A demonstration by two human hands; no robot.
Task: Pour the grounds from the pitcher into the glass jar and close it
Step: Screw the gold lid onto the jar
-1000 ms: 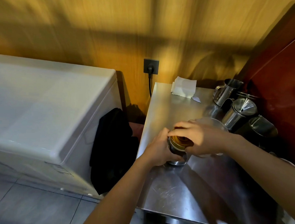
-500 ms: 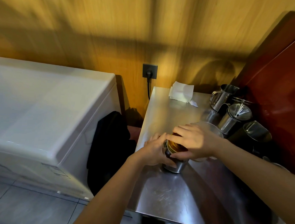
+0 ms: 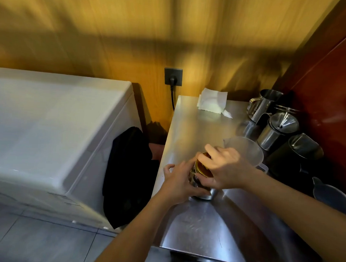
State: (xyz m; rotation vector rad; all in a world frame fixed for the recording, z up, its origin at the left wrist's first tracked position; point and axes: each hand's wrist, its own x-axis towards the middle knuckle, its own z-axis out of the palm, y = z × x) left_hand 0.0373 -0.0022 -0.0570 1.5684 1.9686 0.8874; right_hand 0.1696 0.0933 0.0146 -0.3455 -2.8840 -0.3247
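The glass jar (image 3: 204, 193) stands on the steel counter (image 3: 196, 128), mostly covered by both hands. My left hand (image 3: 179, 180) wraps around its side. From above, my right hand (image 3: 225, 168) grips the gold lid (image 3: 201, 168) on the jar's mouth. The clear plastic pitcher (image 3: 244, 148) stands upright just behind my right hand and looks empty. Dark contents show faintly through the jar's glass.
Several steel milk jugs (image 3: 264, 105) and a dark pot (image 3: 298, 152) crowd the counter's right side by a red wall. A folded white cloth (image 3: 212, 101) lies at the back. A white chest freezer (image 3: 49, 129) with a black garment stands left. Another clear jug (image 3: 332, 195) sits at the right.
The view has shifted slightly. My right hand has turned on the lid, its fingers now further round, while my left hand keeps its hold on the jar.
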